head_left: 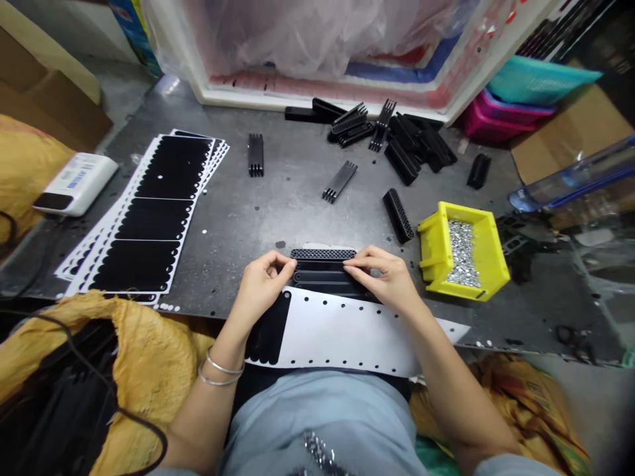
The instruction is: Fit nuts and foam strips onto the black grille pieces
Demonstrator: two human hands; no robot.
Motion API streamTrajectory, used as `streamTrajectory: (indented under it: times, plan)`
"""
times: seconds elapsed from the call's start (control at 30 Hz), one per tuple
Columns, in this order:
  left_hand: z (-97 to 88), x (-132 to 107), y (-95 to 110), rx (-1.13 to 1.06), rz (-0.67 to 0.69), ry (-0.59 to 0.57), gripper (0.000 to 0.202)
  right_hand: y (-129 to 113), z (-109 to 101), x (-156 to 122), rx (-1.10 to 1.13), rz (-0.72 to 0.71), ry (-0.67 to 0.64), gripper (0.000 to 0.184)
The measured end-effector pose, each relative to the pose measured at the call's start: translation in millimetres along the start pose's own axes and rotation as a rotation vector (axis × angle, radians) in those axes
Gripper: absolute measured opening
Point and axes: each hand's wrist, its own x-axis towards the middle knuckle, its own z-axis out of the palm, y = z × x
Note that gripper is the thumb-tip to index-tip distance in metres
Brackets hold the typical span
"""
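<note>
head view | left hand (262, 284) curled, thumb and fingers pinching the end of a black plastic grille (325, 271) | right hand (381, 277) part open, fingertips gripping its other end, seemingly to keep it square | white backing sheet (337, 330) just below the grille | yellow bin of silver studs (461, 254) right of the grille, within reach

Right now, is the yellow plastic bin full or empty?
Partly filled: the yellow plastic bin holds a heap of small silver pieces down its middle, with bare yellow floor showing beside it.
</note>
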Motion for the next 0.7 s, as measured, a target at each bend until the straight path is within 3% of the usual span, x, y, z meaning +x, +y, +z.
streamTrajectory:
  times: [0.17,0.23,0.33,0.47,0.6,0.7]
  plan:
    - [5.0,-12,9,-0.005,0.023,0.115,0.026,-21,10,-12,-0.292,-0.099,0.172,0.024]
    - [9.8,-21,15,-0.06,0.043,0.188,0.028,-41,22,-19,-0.303,-0.132,0.196,0.031]
    - [14.9,-32,22,-0.089,0.079,0.244,0.031,-64,35,-27,-0.211,-0.187,0.149,0.026]
    - [6.6,-44,17,-0.004,0.074,0.193,0.032,-65,21,-30,-0.1,-0.137,0.209,0.022]
    - [-8.7,-58,12,0.171,0.124,0.193,0.023,-60,0,-39,0.001,-0.102,0.259,0.034]
    - [-10.6,-66,21,0.009,0.104,0.157,0.034,-63,1,-47,0.011,-0.19,0.203,0.045]
